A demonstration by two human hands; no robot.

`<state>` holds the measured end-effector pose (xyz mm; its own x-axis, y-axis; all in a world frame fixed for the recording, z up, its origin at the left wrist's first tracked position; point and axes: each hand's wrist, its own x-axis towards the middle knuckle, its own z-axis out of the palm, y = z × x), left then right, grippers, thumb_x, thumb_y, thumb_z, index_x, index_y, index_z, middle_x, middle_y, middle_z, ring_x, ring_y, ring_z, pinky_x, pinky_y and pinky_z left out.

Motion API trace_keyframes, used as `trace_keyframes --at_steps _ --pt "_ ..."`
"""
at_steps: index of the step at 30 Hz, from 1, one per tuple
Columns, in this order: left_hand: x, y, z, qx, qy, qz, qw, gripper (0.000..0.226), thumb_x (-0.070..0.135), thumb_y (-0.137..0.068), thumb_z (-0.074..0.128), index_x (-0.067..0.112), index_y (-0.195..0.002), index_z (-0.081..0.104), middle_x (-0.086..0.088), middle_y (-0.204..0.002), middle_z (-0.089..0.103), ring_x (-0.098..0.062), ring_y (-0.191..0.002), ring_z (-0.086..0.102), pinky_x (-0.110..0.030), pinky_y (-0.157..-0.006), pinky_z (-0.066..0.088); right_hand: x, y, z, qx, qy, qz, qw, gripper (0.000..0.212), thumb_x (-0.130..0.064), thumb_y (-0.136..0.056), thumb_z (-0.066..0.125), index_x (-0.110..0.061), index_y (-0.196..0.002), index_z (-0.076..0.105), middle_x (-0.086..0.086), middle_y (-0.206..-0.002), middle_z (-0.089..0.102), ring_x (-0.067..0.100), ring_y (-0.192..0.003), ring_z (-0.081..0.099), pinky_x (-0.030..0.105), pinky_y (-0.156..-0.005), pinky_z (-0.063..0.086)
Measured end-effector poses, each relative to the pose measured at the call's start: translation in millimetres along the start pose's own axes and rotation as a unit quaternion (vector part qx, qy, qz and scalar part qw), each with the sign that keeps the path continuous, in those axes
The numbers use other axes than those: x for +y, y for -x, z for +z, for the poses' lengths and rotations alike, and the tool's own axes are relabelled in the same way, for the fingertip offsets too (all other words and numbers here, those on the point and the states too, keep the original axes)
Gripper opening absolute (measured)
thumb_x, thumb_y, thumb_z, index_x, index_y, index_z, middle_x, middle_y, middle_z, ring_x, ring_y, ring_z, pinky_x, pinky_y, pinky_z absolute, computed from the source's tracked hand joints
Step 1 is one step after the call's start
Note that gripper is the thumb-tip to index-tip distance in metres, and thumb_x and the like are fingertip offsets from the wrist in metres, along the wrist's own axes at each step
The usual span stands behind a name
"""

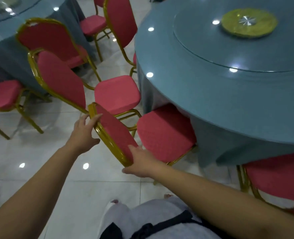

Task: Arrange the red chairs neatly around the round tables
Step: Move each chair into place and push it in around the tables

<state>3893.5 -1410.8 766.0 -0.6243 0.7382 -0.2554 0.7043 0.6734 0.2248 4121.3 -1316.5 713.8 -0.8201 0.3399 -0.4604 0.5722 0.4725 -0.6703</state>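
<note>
The left hand (84, 133) has its fingers straight and spread. The fingertips touch the gold bar at the top corner of a red chair (115, 133). The right hand (143, 163) holds the other top corner of the chair's back, with its fingers on the red pad and its thumb on the outer side of the gold bar. The fingers' ends blur into the pad and are hard to make out.

The chair faces the round counter (194, 94). Its seat (165, 133) sits at the counter's edge, and the far part of the seat is under the hanging blue cloth (229, 152). Most of the chair's legs are hidden.

Just beside it on the left is the next chair (117, 94), also turned to the counter. At the bottom right is a cut-off chair (277, 176); only part of it shows at the picture's edge.

On the round counter lies a glass turning plate (203, 54), and on that lies a yellow-green disc (237, 30).

On the left is another counter (1, 49), cut off by the picture's edge, with more red chairs (44, 37) around it. Something pale sits on it at the top corner, too blurry to tell.

The white floor (56, 161) is shiny with light spots.
</note>
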Motion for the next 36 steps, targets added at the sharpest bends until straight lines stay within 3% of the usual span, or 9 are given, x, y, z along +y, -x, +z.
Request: trace_keyframes --at_steps 3,8,12,15,18,22,26,30,36 --pt "-26 -63 -10 -0.014 -0.046 0.096 0.994 0.095 0.020 -0.065 0.092 0.028 -0.147 0.045 -0.021 -0.153 0.033 -0.046 -0.138 0.031 -0.056 -0.114 0.030 -13 -22 29 0.050 0.051 0.063 0.995 0.044 -0.039 -0.075 0.070 -0.024 -0.111 0.051 0.003 -0.109 0.058 0.029 -0.098 0.061 0.037 -0.073 0.050" --pt "-49 -141 -20 -0.074 -0.061 0.228 0.969 0.063 0.013 -0.065 0.090 0.014 -0.124 0.067 -0.021 -0.127 0.060 -0.045 -0.119 0.053 -0.048 -0.103 0.042 -33 -33 64 0.167 -0.101 0.198 0.961 0.045 -0.017 -0.073 0.057 -0.039 -0.112 0.059 -0.005 -0.092 0.061 0.021 -0.079 0.059 0.029 -0.064 0.047" --pt "-60 -151 -16 -0.078 -0.032 0.358 0.930 0.031 0.009 -0.067 0.087 0.024 -0.090 0.072 -0.005 -0.085 0.067 -0.033 -0.087 0.062 -0.036 -0.072 0.044 -53 -16 76 0.262 -0.169 0.271 0.911 0.038 -0.006 -0.077 0.050 -0.033 -0.096 0.069 -0.008 -0.076 0.059 0.016 -0.072 0.059 0.026 -0.054 0.040" --pt "-66 -135 -19 -0.132 -0.018 0.415 0.900 0.041 0.010 -0.069 0.086 0.042 -0.073 0.061 0.017 -0.072 0.061 -0.006 -0.069 0.057 -0.021 -0.061 0.038 -68 7 90 0.312 -0.166 0.307 0.884 0.041 -0.002 -0.080 0.052 -0.034 -0.096 0.072 -0.014 -0.077 0.057 0.012 -0.072 0.056 0.020 -0.053 0.037" --pt "-85 -104 -9 -0.212 -0.026 0.470 0.856 0.033 0.020 -0.074 0.083 0.046 -0.078 0.064 0.022 -0.077 0.064 0.006 -0.074 0.059 -0.015 -0.065 0.043 -79 45 127 0.322 -0.144 0.342 0.871 0.035 0.001 -0.081 0.052 -0.031 -0.082 0.065 -0.014 -0.079 0.054 0.015 -0.081 0.058 0.017 -0.058 0.038" --pt "-109 -45 19 -0.249 0.016 0.509 0.824 0.031 0.025 -0.079 0.077 0.045 -0.100 0.067 0.024 -0.086 0.065 0.006 -0.083 0.060 -0.024 -0.076 0.054 -90 104 188 0.325 -0.124 0.372 0.861 0.052 0.004 -0.082 0.053 -0.038 -0.106 0.071 -0.013 -0.086 0.057 0.005 -0.081 0.056 0.016 -0.071 0.044" --pt "-110 19 36 -0.260 0.038 0.569 0.779 0.038 0.026 -0.083 0.072 0.049 -0.111 0.062 0.034 -0.085 0.058 0.016 -0.085 0.052 -0.019 -0.083 0.048 -107 160 236 0.349 -0.130 0.424 0.826 0.057 0.007 -0.081 0.058 -0.047 -0.097 0.063 -0.014 -0.089 0.063 0.005 -0.083 0.060 0.014 -0.070 0.043" --pt "-90 62 57 -0.256 0.047 0.601 0.756 0.038 0.022 -0.086 0.067 0.042 -0.118 0.065 0.022 -0.110 0.068 0.000 -0.102 0.059 -0.033 -0.092 0.049 -113 196 259 0.396 -0.106 0.483 0.774 0.043 0.001 -0.081 0.069 -0.031 -0.108 0.067 -0.015 -0.097 0.062 0.007 -0.089 0.060 0.009 -0.072 0.036" --pt "-43 111 87 -0.254 0.002 0.618 0.744 0.038 0.029 -0.089 0.063 0.040 -0.125 0.059 0.012 -0.118 0.067 -0.013 -0.104 0.063 -0.031 -0.084 0.054 -82 216 238 0.419 -0.049 0.506 0.753 0.030 -0.003 -0.075 0.077 -0.019 -0.101 0.077 0.001 -0.104 0.071 0.022 -0.096 0.063 0.035 -0.089 0.051"
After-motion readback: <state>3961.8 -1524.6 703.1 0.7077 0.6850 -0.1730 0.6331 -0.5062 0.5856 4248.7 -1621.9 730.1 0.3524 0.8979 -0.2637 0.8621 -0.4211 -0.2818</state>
